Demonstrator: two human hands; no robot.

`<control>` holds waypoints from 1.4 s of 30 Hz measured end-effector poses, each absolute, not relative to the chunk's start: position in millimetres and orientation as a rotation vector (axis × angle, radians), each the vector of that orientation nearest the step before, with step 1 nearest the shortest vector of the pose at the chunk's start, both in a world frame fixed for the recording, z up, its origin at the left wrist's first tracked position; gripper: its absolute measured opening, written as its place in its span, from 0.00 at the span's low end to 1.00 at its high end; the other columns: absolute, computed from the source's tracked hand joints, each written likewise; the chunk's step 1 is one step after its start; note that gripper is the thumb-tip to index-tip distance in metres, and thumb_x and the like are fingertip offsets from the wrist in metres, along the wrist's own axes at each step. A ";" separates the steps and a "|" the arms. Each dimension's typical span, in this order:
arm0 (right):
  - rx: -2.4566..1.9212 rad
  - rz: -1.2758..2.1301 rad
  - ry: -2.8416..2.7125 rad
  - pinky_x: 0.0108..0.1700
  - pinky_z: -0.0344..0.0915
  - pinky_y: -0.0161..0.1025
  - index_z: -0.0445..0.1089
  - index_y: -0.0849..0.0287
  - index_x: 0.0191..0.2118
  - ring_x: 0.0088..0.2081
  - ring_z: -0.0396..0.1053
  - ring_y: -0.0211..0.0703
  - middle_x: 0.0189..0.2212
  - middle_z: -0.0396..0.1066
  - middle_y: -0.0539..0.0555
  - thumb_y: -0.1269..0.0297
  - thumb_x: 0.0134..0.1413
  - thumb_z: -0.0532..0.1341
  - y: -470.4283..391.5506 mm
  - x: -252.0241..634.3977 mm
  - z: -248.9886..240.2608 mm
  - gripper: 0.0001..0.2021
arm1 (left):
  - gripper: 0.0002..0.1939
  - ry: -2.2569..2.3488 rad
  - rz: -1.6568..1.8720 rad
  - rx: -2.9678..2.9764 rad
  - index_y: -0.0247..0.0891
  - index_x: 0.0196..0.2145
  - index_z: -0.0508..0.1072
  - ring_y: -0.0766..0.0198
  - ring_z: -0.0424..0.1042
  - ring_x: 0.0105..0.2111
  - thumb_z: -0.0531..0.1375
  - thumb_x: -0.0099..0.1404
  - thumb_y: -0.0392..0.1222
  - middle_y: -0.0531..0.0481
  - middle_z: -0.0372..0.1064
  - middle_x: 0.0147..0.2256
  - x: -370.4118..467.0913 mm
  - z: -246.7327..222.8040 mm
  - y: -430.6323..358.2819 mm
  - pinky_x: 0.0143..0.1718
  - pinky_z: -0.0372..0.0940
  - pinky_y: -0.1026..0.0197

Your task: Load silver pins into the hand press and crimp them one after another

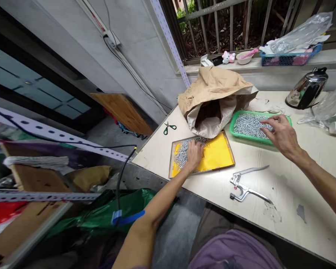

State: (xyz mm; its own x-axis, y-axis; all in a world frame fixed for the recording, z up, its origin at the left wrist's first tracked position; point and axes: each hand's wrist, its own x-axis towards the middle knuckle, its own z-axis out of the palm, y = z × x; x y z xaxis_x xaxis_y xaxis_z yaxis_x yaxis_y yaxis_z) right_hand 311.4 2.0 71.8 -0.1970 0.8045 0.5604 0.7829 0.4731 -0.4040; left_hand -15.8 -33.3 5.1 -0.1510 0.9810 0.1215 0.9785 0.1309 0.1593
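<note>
My left hand reaches into a shallow tray with a yellow bottom. Its fingers are bent down among small silver screw-like pieces heaped on the tray's left side; what its fingertips grip is hidden. My right hand hovers at the right part of a green plastic box, thumb and fingers apart, with nothing visible between them. More of the same silver pieces fill that box. A metal hand tool with two long handles lies on the table in front of the box.
An open brown paper bag slumps behind the tray, touching its back edge. Small green-handled scissors lie to its left. A steel kettle and clear plastic bags stand at the right. A blue basket sits on the windowsill.
</note>
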 end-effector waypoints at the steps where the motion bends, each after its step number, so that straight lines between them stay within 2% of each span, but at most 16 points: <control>1: -1.350 0.010 -1.981 0.31 0.66 0.42 0.73 0.56 0.44 0.25 0.64 0.38 0.42 0.68 0.59 0.56 0.60 0.56 3.0 315.3 71.3 0.13 | 0.12 2.362 0.338 2.043 0.34 0.42 0.75 0.51 0.64 0.49 0.54 0.67 0.40 0.39 0.69 0.46 -15.0 4.2 -26.6 0.47 0.62 0.53; 4: -1.349 0.051 -2.044 0.32 0.68 0.43 0.72 0.56 0.47 0.26 0.64 0.39 0.44 0.67 0.60 0.56 0.61 0.54 -8.0 319.0 62.6 0.16 | 0.16 2.315 0.337 2.069 0.31 0.49 0.72 0.47 0.59 0.55 0.54 0.67 0.41 0.36 0.66 0.52 -17.8 0.4 -11.6 0.53 0.60 0.49; 9: -1.268 0.216 -2.176 0.32 0.68 0.42 0.72 0.56 0.44 0.33 0.68 0.44 0.40 0.68 0.59 0.56 0.62 0.51 -40.2 319.7 38.8 0.15 | 0.21 2.059 0.203 2.285 0.32 0.57 0.65 0.46 0.50 0.63 0.49 0.69 0.42 0.38 0.58 0.61 -27.8 -12.8 -24.9 0.59 0.54 0.44; 14: -1.294 0.314 -2.116 0.31 0.69 0.41 0.72 0.54 0.43 0.29 0.68 0.41 0.40 0.69 0.57 0.55 0.63 0.51 -66.4 330.5 28.7 0.15 | 0.21 1.845 0.005 2.393 0.34 0.58 0.64 0.48 0.49 0.65 0.46 0.71 0.41 0.41 0.57 0.62 -29.6 -18.9 -73.2 0.61 0.51 0.41; 17: -1.293 0.316 -2.073 0.31 0.70 0.40 0.72 0.53 0.43 0.29 0.69 0.40 0.40 0.69 0.57 0.55 0.63 0.52 -79.8 340.2 27.1 0.14 | 0.19 1.803 0.019 2.448 0.39 0.55 0.67 0.48 0.50 0.64 0.47 0.70 0.40 0.45 0.61 0.60 -34.6 -13.9 -93.9 0.61 0.50 0.39; 20: -1.294 0.298 -2.047 0.32 0.71 0.41 0.73 0.52 0.42 0.35 0.71 0.45 0.39 0.70 0.57 0.54 0.63 0.52 -91.7 348.2 24.3 0.14 | 0.15 1.849 0.192 2.491 0.40 0.48 0.73 0.49 0.56 0.61 0.50 0.69 0.39 0.44 0.67 0.55 -37.5 -4.7 -94.1 0.60 0.52 0.40; 23: -1.294 0.317 -2.041 0.34 0.72 0.42 0.73 0.51 0.41 0.36 0.72 0.46 0.37 0.70 0.57 0.55 0.63 0.52 -102.5 350.6 22.0 0.14 | 0.13 1.832 0.350 2.483 0.38 0.41 0.76 0.54 0.66 0.49 0.51 0.69 0.40 0.43 0.72 0.45 -25.1 3.3 -76.4 0.52 0.62 0.48; 25: -1.283 0.355 -2.054 0.35 0.72 0.42 0.72 0.51 0.41 0.36 0.72 0.45 0.37 0.70 0.57 0.55 0.63 0.51 -110.3 348.9 22.2 0.14 | 0.13 1.774 0.360 2.471 0.37 0.38 0.77 0.57 0.67 0.42 0.53 0.69 0.40 0.43 0.72 0.38 -6.0 5.0 -61.5 0.45 0.65 0.54; 27: -1.273 0.389 -2.074 0.36 0.73 0.42 0.72 0.52 0.41 0.36 0.73 0.45 0.37 0.70 0.57 0.56 0.64 0.50 -119.5 346.0 23.4 0.14 | 0.12 1.722 0.312 2.458 0.36 0.34 0.77 0.58 0.66 0.40 0.54 0.68 0.40 0.43 0.71 0.35 18.3 3.4 -48.7 0.43 0.65 0.56; 32: -1.282 0.516 -2.120 0.40 0.73 0.44 0.72 0.52 0.42 0.40 0.73 0.46 0.39 0.71 0.57 0.58 0.64 0.50 -146.5 342.2 25.4 0.14 | 0.14 1.804 0.190 2.279 0.34 0.32 0.77 0.56 0.68 0.40 0.55 0.67 0.43 0.42 0.72 0.34 69.9 -4.4 -32.6 0.41 0.64 0.57; 38: -1.269 0.520 -2.126 0.39 0.73 0.43 0.72 0.53 0.40 0.39 0.73 0.45 0.37 0.72 0.57 0.59 0.65 0.49 -163.1 344.8 18.5 0.14 | 0.08 1.863 0.190 2.008 0.36 0.38 0.76 0.58 0.72 0.38 0.59 0.61 0.36 0.45 0.75 0.36 83.4 -2.3 -30.2 0.38 0.64 0.60; 42: -1.243 0.509 -2.117 0.38 0.73 0.41 0.71 0.53 0.40 0.38 0.73 0.44 0.37 0.72 0.56 0.61 0.65 0.49 -164.0 342.3 18.1 0.13 | 0.06 1.784 0.271 1.946 0.36 0.34 0.75 0.62 0.71 0.33 0.59 0.59 0.34 0.49 0.74 0.31 82.4 0.3 -30.0 0.35 0.63 0.63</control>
State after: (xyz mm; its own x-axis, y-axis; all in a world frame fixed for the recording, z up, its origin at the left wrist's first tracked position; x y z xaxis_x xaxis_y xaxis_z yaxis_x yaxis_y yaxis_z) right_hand 342.3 -164.0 18.1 -0.3614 0.8762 0.3188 0.6356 0.4816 -0.6034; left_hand 82.4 -30.0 0.3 0.1294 0.9762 -0.1740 0.8804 -0.0324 0.4732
